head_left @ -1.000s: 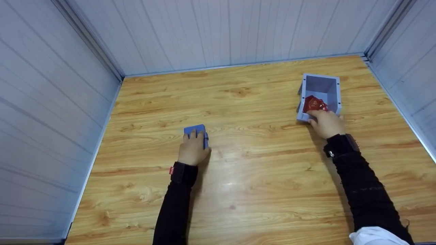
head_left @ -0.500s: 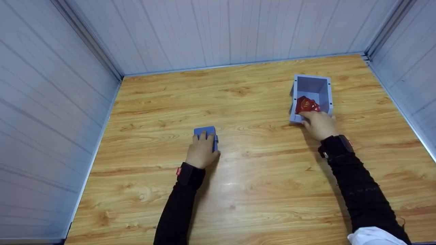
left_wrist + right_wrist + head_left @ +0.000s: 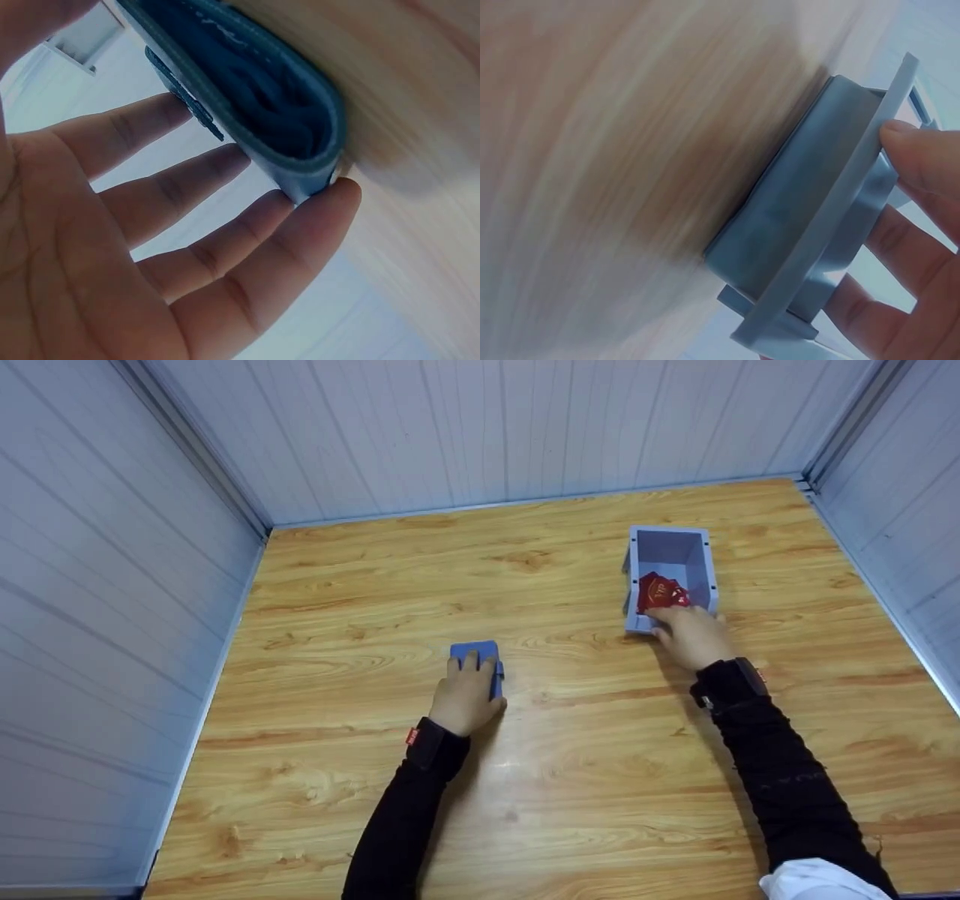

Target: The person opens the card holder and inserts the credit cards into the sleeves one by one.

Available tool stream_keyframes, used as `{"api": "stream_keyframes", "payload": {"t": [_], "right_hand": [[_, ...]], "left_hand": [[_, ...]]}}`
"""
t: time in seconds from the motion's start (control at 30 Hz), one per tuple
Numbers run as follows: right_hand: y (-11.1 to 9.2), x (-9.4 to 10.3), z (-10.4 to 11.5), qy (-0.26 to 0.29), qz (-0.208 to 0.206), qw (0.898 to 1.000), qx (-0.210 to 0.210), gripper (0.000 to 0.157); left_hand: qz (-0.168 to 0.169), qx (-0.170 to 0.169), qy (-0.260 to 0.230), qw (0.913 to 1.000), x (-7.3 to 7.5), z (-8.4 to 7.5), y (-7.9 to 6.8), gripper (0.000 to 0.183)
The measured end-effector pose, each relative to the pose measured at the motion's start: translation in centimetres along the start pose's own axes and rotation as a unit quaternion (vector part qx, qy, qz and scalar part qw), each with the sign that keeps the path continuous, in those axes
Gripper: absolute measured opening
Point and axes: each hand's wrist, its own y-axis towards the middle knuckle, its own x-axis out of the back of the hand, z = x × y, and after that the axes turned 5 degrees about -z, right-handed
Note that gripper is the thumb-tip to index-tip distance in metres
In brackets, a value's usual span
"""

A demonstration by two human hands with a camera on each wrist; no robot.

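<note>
L hand (image 3: 466, 696) part-curled, gripping blue wallet (image 3: 474, 649), R hand (image 3: 695, 637) pinching gray bin (image 3: 667, 547) w/ red cards (image 3: 658, 591)

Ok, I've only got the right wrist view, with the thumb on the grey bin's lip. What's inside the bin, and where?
Observer: The head view shows red cards in the grey bin, bunched at its near end by the right hand; one reads VIP. Whether the fingers touch them, I can't tell.
Operator: And the left hand, is it on anything?
Observer: Yes, the left hand has its fingers over a blue case, left of the bin and nearer the person.
</note>
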Motion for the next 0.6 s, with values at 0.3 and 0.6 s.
{"api": "stream_keyframes", "payload": {"t": [0.3,0.6], "right_hand": [[-0.2,-0.1,0.5,0.008,0.008,1.0,0.005,0.039],[-0.8,-0.1,1.3,0.006,0.008,0.999,0.031,0.037]], "left_hand": [[0.002,-0.019,0.017,0.9997,-0.5,-1.5,0.3,0.065],[0.0,-0.036,0.031,0.9989,-0.8,-2.9,0.2,0.063]]}}
